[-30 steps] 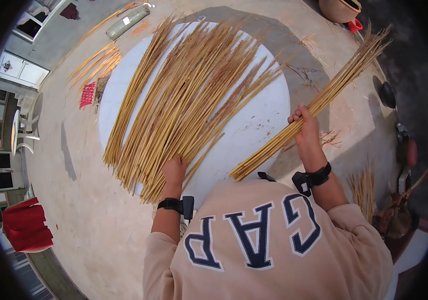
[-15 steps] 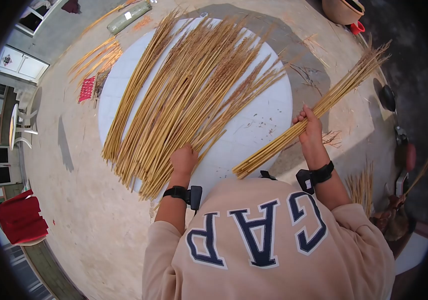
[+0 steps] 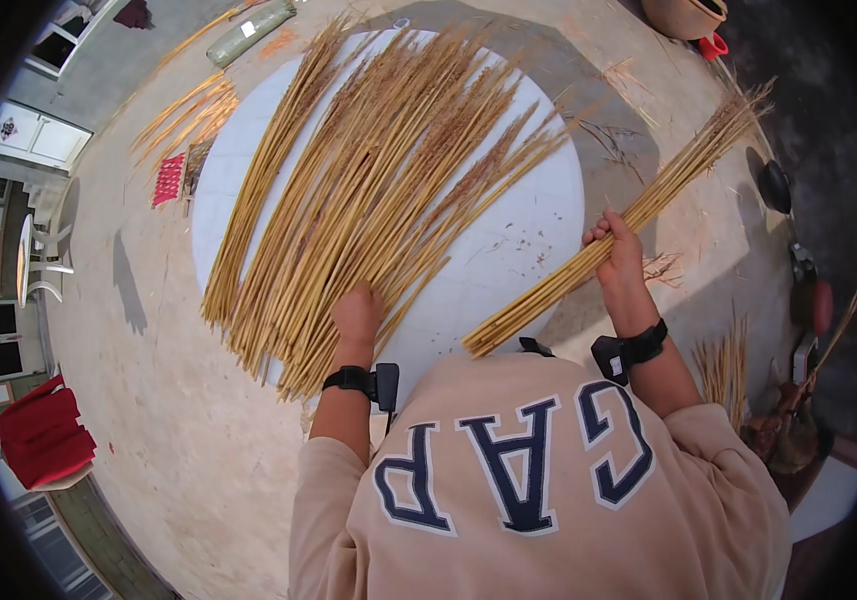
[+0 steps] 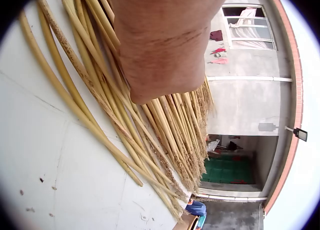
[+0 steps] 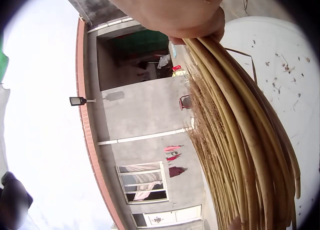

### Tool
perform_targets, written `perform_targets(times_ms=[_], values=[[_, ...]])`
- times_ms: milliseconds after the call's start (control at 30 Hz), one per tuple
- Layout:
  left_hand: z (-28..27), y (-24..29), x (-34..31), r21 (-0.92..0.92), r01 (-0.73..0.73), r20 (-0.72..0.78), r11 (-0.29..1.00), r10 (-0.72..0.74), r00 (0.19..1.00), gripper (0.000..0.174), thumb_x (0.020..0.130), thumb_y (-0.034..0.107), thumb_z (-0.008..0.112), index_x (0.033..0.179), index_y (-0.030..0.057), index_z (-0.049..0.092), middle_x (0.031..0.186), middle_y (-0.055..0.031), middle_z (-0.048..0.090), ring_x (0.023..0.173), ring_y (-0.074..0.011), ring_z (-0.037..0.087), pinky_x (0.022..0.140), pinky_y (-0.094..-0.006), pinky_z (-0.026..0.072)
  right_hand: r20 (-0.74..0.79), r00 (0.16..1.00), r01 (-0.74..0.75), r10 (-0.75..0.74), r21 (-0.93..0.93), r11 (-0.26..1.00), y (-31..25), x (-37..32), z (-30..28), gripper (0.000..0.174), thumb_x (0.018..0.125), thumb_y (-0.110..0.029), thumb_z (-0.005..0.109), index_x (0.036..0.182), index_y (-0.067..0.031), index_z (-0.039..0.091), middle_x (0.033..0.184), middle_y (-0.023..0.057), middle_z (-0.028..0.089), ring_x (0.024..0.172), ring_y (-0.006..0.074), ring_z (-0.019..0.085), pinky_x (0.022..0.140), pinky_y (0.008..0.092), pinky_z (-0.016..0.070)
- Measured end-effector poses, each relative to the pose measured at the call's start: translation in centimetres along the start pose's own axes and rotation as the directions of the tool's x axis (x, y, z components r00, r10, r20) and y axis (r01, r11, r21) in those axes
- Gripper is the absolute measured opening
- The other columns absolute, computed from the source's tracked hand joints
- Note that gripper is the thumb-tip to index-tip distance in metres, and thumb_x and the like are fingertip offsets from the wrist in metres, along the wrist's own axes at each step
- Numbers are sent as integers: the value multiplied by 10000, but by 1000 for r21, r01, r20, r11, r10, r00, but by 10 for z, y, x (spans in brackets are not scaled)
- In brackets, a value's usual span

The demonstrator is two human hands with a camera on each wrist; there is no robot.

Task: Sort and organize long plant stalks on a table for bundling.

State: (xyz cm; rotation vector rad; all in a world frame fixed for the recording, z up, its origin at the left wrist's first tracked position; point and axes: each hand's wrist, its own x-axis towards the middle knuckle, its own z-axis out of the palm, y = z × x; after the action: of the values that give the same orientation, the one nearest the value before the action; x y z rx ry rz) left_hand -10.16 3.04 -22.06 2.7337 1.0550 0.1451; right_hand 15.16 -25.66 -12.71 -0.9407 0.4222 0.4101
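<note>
Bundle of tan stalks gripped above a white surface

A long bundle of tan, feathery-tipped stalks is gripped in the right hand, right of centre, its fingers curled round the stems. The bundle is slanted, its cut ends at lower centre and its plumes at upper right. At the centre, the left hand is placed at the lower part of a broad layer of matching yellow-brown stalks; its fingers are hidden, so whether they are open or closed cannot be told. The layer is fanned across a round white surface. A red cloth is seen at lower left.
</note>
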Motion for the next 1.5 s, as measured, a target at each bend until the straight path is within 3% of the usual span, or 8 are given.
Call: perform_targets(times_ms=[167,567,833,1000,1133,1300,1467,1500], values=[[2,-5,7,52,7,-75,999,-3,997,143,689,196,597,649,64,561,567,-173,573,518,-330,582,472,-437,465,-9,1000,11,-11,-8,1000,-4,-5,6,152,825,-92,560,736,-79,437,582,-2,452,503,108,455,490,278,443],[9,9,5,35,-25,13,999,25,1000,116,718,192,599,686,81,609,604,-151,598,575,-303,608,513,-409,485,-16,1000,-13,13,-8,1000,0,-4,0,147,828,-107,561,740,-78,446,587,-1,453,503,108,457,492,283,445],[-8,12,24,63,-24,352,998,0,936,240,636,267,692,711,50,623,737,-176,614,723,-332,601,623,-423,483,-22,1000,-13,13,33,999,-1,-1,2,137,821,-100,569,746,-89,455,585,-1,454,492,109,456,492,284,442],[-29,-9,36,5,-59,361,998,53,931,210,616,244,684,702,61,629,757,-145,608,754,-318,592,631,-430,473,10,1000,-22,22,38,999,-2,1,7,135,819,-98,573,752,-86,456,591,3,465,491,109,459,492,282,439],[-50,-18,36,-92,-76,325,993,102,940,197,609,199,664,662,22,597,693,-169,580,671,-340,560,586,-419,452,40,997,-74,72,59,996,3,6,9,133,819,-100,577,757,-81,460,593,5,470,490,109,462,489,291,443],[-92,-14,35,-393,242,533,887,5,846,201,641,138,663,620,-18,539,483,-108,434,449,-198,449,470,-354,368,162,974,-160,157,2,987,21,7,33,110,815,-99,587,796,-67,484,607,16,493,515,114,496,498,291,460],[-114,-5,40,-396,183,541,900,68,839,197,684,127,652,634,-30,544,473,-62,397,419,-139,423,408,-326,338,327,910,-246,253,-64,967,63,-1,70,110,794,-83,614,799,-51,508,628,31,506,536,131,516,495,283,465],[-116,-1,41,-433,270,579,860,36,815,185,692,124,650,645,-27,553,473,-52,409,412,-133,418,396,-311,333,328,904,-261,275,-86,961,71,-8,78,111,787,-78,623,809,-43,520,643,40,515,545,136,521,501,282,468]])
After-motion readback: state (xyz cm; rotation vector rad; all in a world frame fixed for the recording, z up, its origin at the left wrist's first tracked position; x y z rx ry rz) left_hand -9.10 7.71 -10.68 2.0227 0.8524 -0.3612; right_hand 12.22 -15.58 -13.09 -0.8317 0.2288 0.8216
